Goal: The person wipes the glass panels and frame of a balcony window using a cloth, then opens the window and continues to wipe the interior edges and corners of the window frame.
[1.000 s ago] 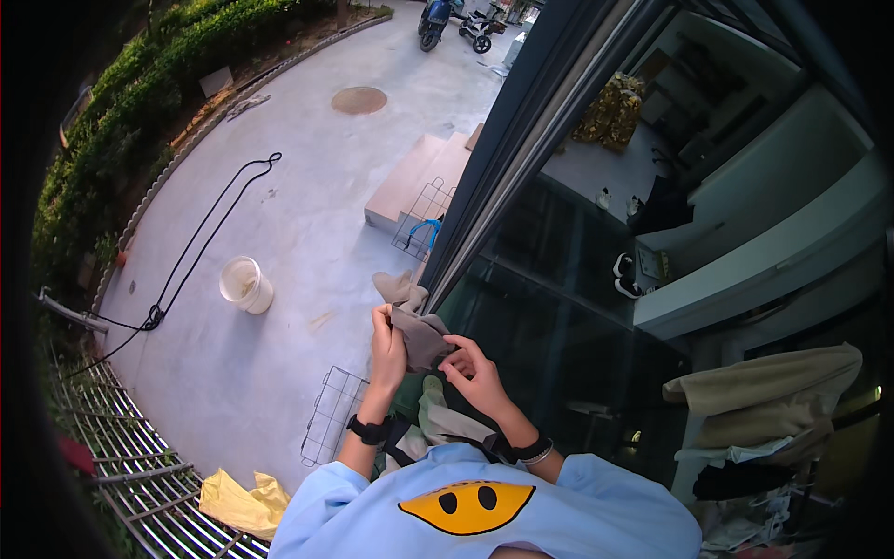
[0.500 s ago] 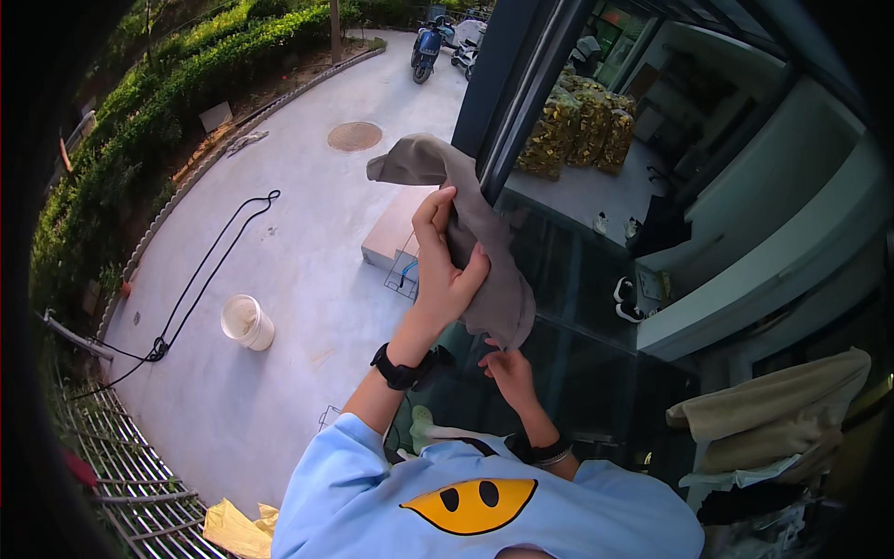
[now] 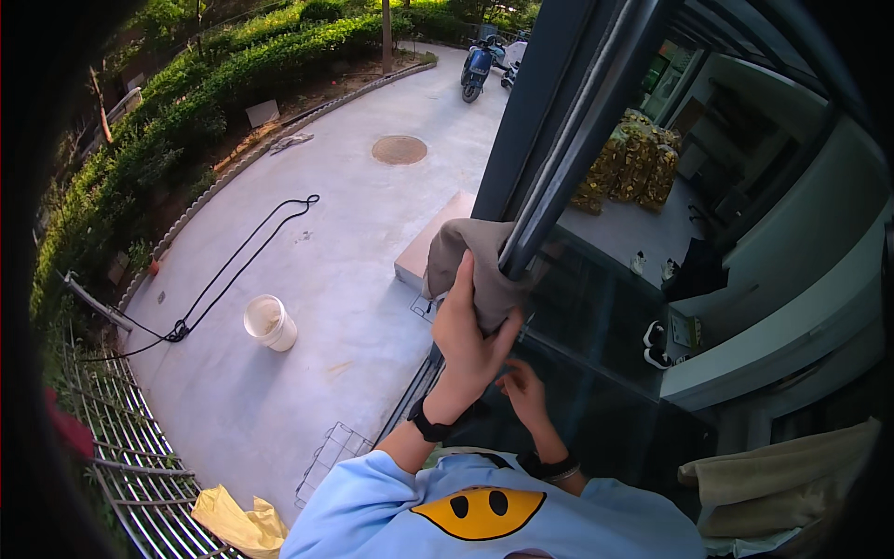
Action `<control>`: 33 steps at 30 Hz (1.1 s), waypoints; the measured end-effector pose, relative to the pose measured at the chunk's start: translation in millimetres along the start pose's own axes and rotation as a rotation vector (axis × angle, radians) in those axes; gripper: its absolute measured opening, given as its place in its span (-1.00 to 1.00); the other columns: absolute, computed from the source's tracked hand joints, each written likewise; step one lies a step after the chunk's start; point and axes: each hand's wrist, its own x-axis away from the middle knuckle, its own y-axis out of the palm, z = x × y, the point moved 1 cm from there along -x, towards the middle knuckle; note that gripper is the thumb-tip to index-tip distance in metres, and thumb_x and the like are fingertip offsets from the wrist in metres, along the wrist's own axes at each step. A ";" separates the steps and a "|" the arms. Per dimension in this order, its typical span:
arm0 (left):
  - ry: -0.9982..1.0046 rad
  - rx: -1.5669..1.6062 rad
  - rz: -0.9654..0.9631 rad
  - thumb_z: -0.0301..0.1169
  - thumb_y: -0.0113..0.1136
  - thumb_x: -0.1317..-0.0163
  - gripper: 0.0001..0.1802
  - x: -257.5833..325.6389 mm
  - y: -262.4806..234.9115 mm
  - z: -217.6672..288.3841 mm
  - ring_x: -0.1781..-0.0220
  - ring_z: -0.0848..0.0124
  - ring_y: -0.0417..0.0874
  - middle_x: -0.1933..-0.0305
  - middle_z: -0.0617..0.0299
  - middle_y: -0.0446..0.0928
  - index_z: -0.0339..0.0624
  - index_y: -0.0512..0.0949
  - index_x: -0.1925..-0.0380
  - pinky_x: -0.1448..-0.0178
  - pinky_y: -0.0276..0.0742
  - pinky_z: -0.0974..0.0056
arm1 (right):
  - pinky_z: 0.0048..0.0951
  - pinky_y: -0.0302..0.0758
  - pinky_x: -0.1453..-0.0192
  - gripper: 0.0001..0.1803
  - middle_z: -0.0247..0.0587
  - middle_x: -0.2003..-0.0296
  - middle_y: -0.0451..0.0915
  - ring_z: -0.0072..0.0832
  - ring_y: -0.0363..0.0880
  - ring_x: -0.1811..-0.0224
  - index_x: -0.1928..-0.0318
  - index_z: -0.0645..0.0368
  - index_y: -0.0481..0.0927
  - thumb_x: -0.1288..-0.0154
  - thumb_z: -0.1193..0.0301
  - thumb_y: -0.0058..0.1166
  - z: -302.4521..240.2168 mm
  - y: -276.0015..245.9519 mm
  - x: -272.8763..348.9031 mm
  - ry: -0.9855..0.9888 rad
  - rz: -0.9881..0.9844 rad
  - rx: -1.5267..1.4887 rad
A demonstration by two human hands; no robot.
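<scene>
Pale paving [image 3: 209, 410] stretched beside a dark frame [image 3: 540, 121], where the left hand [image 3: 470, 340] gripped a grey-brown cloth [image 3: 496, 291] against it; the right hand [image 3: 527, 389], loosely curled with nothing visible in it, hung just below. The cloth partly blocked the view of a pinkish block [image 3: 424, 246]; a wire rack [image 3: 332, 463] lay closer in. Farther out were a white bucket [image 3: 280, 335], knotted black cord [image 3: 178, 331] and parked blue scooter [image 3: 477, 70].

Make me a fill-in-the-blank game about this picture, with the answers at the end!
The grey-brown cloth is held in the person's ____ hand.
The bucket standing on the pavement is ____.
The frontmost parked scooter is ____.
The manhole cover has a ____ shape.

Missing words: left; white; blue; round.
</scene>
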 end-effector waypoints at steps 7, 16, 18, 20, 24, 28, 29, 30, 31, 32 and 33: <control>-0.006 -0.122 0.028 -0.44 0.37 0.26 -0.23 72.4 -5.0 -56.0 0.33 0.06 0.53 0.26 -0.04 0.48 -0.33 0.27 -0.04 0.30 0.42 0.18 | -0.62 0.41 0.38 -0.70 -0.29 0.50 0.54 -0.68 0.44 0.51 0.00 0.21 0.39 -0.24 0.54 -0.10 1.3 12.9 -17.4 0.048 -0.104 -0.103; -0.334 -0.190 -0.282 -0.47 0.28 0.15 -0.68 184.7 -36.6 -131.4 0.35 0.05 0.55 0.41 0.05 0.52 -0.23 0.49 0.31 0.27 0.44 0.20 | -0.65 0.40 0.39 -0.73 -0.28 0.46 0.54 -0.66 0.45 0.50 0.02 0.21 0.39 -0.26 0.53 -0.13 19.7 25.4 -30.0 -0.017 -0.150 0.005; -0.417 -0.196 -0.340 -0.48 0.25 0.12 -0.72 198.1 -37.6 -145.2 0.34 0.07 0.55 0.41 0.05 0.53 -0.23 0.50 0.33 0.25 0.44 0.20 | -0.64 0.41 0.38 -0.74 -0.28 0.46 0.55 -0.66 0.46 0.49 0.02 0.23 0.39 -0.26 0.52 -0.12 18.8 28.1 -29.2 -0.042 -0.159 0.075; -0.462 -0.070 -0.324 -0.51 0.22 0.12 -0.77 202.9 -37.5 -148.1 0.35 0.08 0.56 0.42 0.04 0.53 -0.23 0.51 0.36 0.24 0.44 0.19 | -0.64 0.41 0.39 -0.75 -0.28 0.46 0.55 -0.66 0.46 0.50 0.04 0.22 0.41 -0.26 0.52 -0.12 18.8 29.0 -28.9 -0.039 -0.168 0.065; -0.433 -0.037 -0.353 -0.44 0.26 0.15 -0.63 194.0 -39.1 -141.8 0.29 -0.06 0.47 0.36 -0.05 0.49 -0.23 0.46 0.26 0.20 0.39 0.08 | -0.62 0.42 0.40 -0.77 -0.24 0.38 0.53 -0.62 0.48 0.49 0.08 0.20 0.44 -0.24 0.53 -0.10 15.5 30.6 -27.6 0.025 -0.147 0.074; -0.294 -0.215 -0.293 -0.47 0.29 0.20 -0.47 175.7 -36.8 -126.7 0.10 0.00 0.42 0.15 -0.05 0.41 -0.25 0.37 0.13 0.02 0.32 0.10 | -0.60 0.43 0.41 -0.77 -0.20 0.30 0.48 -0.57 0.50 0.46 0.10 0.21 0.46 -0.21 0.55 -0.07 27.4 24.1 -27.5 -0.171 -0.090 0.243; -0.204 -0.229 -0.258 -0.48 0.29 0.23 -0.38 177.2 -35.7 -129.6 0.04 0.04 0.38 0.08 -0.03 0.37 -0.26 0.31 0.06 -0.07 0.27 0.12 | -0.59 0.43 0.40 -0.77 -0.18 0.27 0.47 -0.56 0.51 0.45 0.11 0.22 0.46 -0.19 0.55 -0.07 28.1 22.1 -27.5 -0.185 -0.081 0.237; -0.205 -0.230 -0.256 -0.48 0.29 0.23 -0.38 170.7 -32.7 -126.2 0.04 0.04 0.38 0.08 -0.03 0.37 -0.26 0.31 0.06 -0.07 0.27 0.12 | -0.58 0.43 0.40 -0.77 -0.17 0.25 0.45 -0.54 0.52 0.44 0.12 0.23 0.46 -0.18 0.56 -0.06 29.0 20.4 -27.8 -0.193 -0.061 0.231; -0.125 -0.212 -0.213 -0.50 0.30 0.24 -0.36 156.8 -29.9 -116.8 0.03 0.04 0.38 0.06 -0.03 0.36 -0.26 0.30 0.05 -0.07 0.28 0.12 | -0.58 0.43 0.40 -0.77 -0.17 0.25 0.45 -0.54 0.52 0.44 0.12 0.23 0.46 -0.18 0.56 -0.06 26.8 19.1 -27.5 -0.193 -0.067 0.230; -0.045 -0.195 -0.171 -0.51 0.31 0.25 -0.33 142.8 -27.7 -108.3 0.02 0.04 0.39 0.04 -0.02 0.35 -0.27 0.28 0.04 -0.07 0.28 0.12 | -0.59 0.43 0.39 -0.77 -0.18 0.28 0.46 -0.55 0.52 0.43 0.12 0.23 0.47 -0.18 0.57 -0.06 23.4 16.7 -26.2 -0.170 -0.074 0.223; -0.047 -0.203 -0.166 -0.51 0.31 0.25 -0.33 131.0 -27.0 -102.8 0.02 0.04 0.39 0.04 -0.02 0.35 -0.27 0.28 0.04 -0.07 0.28 0.12 | -0.59 0.43 0.38 -0.78 -0.20 0.31 0.47 -0.55 0.52 0.43 0.13 0.23 0.48 -0.17 0.57 -0.06 21.1 14.5 -25.2 -0.148 -0.084 0.217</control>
